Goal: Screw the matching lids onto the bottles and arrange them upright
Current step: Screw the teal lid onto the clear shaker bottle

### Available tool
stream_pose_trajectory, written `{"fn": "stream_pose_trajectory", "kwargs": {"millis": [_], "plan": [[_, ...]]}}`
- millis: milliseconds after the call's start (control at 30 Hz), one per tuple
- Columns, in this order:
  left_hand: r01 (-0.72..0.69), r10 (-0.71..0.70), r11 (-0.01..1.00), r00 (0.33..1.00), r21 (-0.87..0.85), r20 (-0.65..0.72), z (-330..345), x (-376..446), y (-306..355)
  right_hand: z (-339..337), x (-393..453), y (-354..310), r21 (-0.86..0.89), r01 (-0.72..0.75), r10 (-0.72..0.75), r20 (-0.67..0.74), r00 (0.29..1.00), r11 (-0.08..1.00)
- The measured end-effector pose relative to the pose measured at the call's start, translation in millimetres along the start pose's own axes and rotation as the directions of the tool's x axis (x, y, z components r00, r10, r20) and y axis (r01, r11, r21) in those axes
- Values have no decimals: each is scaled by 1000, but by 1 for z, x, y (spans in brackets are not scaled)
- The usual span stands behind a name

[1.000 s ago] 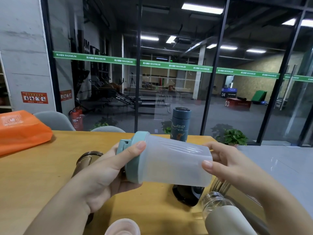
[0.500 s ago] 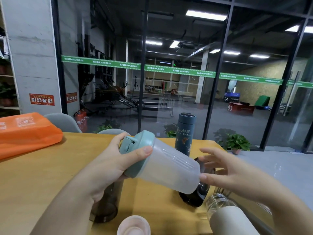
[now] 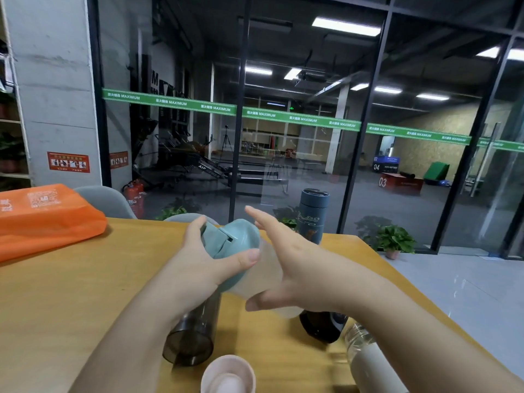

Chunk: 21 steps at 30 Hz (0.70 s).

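The frosted shaker bottle (image 3: 269, 276) w/ the teal lid (image 3: 229, 245) looks like thin empty plastic, so prob very light and a bit squeezy in the wall, smooth enough to slip if you only pinch it. Best place to hold imo is the lid rim, stiffest part, plus a palm round the lower body.

It's up in the air over the worktop (image 3: 71, 293), tilted, lid end up and toward the left. Left hand (image 3: 198, 268) is clamped on the lid, thumb across the front edge, fingers (image 3: 195, 228) hooked round the back. Right hand (image 3: 286, 262) is spread wide, fingers straight, palm against or just beside the frosted wall; can't tell if it's really touching tbh, not gripping anyway.

Other stuff: smoky dark bottle (image 3: 192, 336) lying on its side under the left wrist, a blue flask (image 3: 312, 217) standing upright at the far edge w/ its cap on.
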<state>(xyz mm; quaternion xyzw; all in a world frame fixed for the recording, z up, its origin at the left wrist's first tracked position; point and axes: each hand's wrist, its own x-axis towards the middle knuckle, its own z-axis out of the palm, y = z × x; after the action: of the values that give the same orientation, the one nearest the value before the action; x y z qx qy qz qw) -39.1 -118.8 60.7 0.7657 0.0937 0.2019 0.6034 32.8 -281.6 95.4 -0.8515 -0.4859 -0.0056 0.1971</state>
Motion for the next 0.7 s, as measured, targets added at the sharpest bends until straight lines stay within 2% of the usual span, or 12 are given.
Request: {"fn": "stream_pose_trajectory", "kwargs": {"millis": [167, 267, 367, 533, 700], "plan": [[33, -27, 996, 997, 78, -69, 5, 1, 3, 16, 18, -8, -130, 82, -95, -93, 991, 988], [14, 0, 993, 993, 119, -117, 9, 4, -1, 21, 25, -2, -130, 100, -121, -171, 978, 987], [0, 15, 989, 995, 146, -102, 9, 6, -5, 26, 30, 6, -128, 90, -117, -218, 969, 988], [67, -39, 960, 993, 271, -110, -2, 9, -11, 31, 40, 24, -62, -15, -4, -300, 954, 998], [154, -116, 851, 988, 503, -105, -9, 13, -25, 34, 56, 48, 147, -170, 214, -375, 902, 974]]}}
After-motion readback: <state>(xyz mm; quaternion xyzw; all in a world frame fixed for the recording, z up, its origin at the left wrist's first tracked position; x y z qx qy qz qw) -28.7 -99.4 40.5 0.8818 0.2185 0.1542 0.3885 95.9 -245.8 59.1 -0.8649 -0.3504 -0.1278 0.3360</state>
